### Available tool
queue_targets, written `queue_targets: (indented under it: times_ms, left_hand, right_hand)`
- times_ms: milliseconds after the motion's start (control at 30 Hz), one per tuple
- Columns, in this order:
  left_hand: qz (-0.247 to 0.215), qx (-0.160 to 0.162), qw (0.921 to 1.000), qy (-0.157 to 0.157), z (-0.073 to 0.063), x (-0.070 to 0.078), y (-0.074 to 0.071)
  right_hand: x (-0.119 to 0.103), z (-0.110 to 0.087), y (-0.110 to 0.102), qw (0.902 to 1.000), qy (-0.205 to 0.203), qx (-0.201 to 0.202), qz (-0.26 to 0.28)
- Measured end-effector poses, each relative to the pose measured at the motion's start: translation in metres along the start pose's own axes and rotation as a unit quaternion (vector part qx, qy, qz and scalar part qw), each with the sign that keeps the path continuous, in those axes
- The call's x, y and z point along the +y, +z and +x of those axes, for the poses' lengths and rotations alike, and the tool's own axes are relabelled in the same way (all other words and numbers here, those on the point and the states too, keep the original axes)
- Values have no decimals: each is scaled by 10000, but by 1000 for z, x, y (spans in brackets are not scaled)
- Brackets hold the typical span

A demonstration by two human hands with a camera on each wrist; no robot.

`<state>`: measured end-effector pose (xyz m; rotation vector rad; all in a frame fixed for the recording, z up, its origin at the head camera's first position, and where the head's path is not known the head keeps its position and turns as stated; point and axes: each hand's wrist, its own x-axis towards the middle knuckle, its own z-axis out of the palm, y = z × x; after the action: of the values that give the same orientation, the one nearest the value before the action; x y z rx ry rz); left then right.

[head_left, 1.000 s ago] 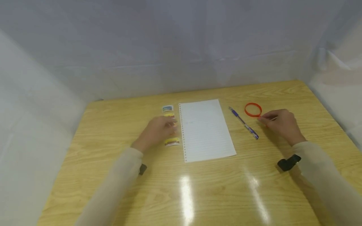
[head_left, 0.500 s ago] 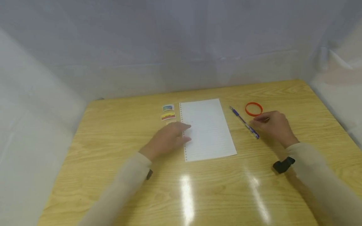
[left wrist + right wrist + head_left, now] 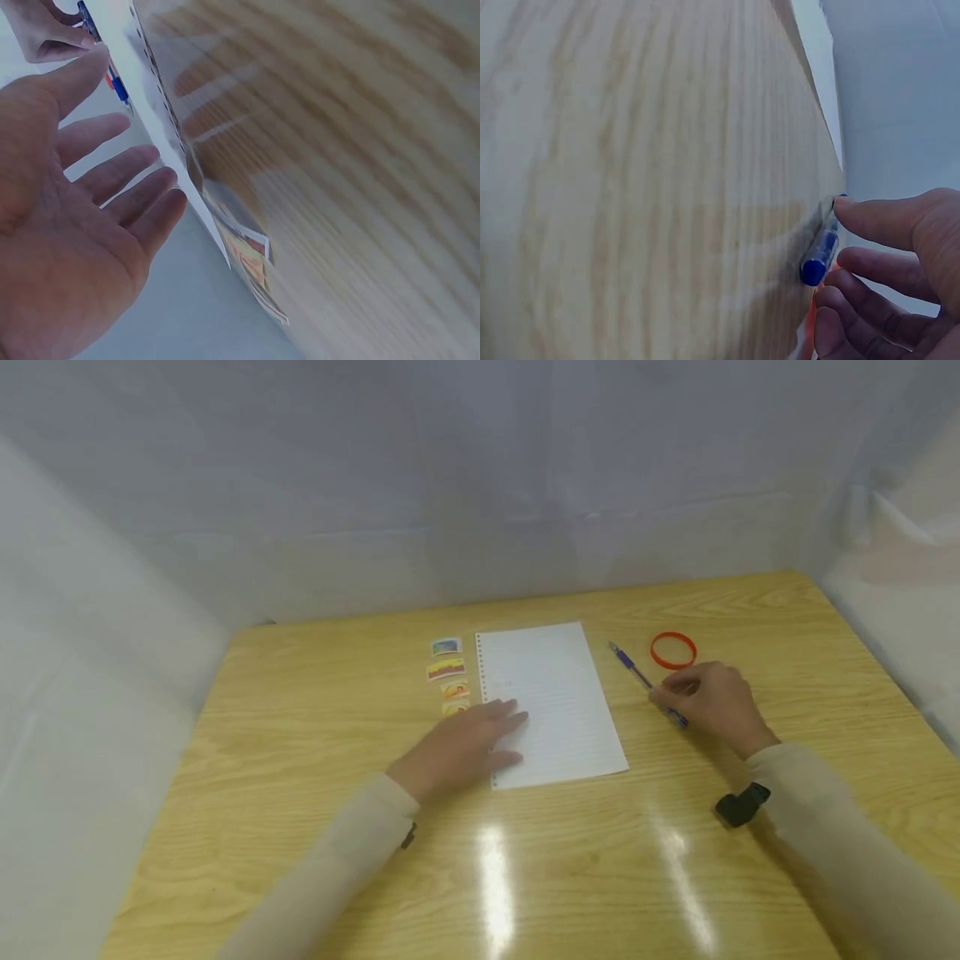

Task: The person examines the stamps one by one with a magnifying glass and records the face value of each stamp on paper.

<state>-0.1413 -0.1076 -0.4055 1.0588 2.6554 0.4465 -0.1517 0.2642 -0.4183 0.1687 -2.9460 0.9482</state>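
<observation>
Head view, I see left hand (image 3: 461, 747) spread partly over the paper (image 3: 562, 693), right hand (image 3: 712, 702) at the pen (image 3: 632, 667) right of the paper, pinching or not I cannot tell, red band (image 3: 665, 665) just beyond.

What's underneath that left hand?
In the head view, lined hole-punched paper and wooden table extend beneath the left hand; whatever else lies under it is covered.

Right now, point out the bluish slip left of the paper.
The top slip in the column, farthest from the left hand; the other visible slips show yellow with red or orange.
</observation>
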Motion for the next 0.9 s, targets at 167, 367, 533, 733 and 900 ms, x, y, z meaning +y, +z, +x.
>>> queue_targets:
  times_ms: [167, 367, 533, 733, 900]
  left_hand:
    - [121, -140, 9998, 111, 1, 4, 2]
    - [112, -257, 9994, 187, 1, 8, 2]
    - [186, -256, 9992, 262, 0, 9, 1]
    - [199, -166, 9992, 297, 2, 10, 0]
    - [194, -179, 9993, 250, 2, 11, 0]
  right_hand:
    - [-5, 0, 5, 10000, 9, 4, 67]
    - [-7, 1, 10, 10000, 25, 70, -13]
    - [-7, 1, 12, 9997, -37, 221, -11]
    - [-8, 1, 11, 9996, 78, 282, 42]
    - [-10, 2, 7, 9992, 292, 209, 193]
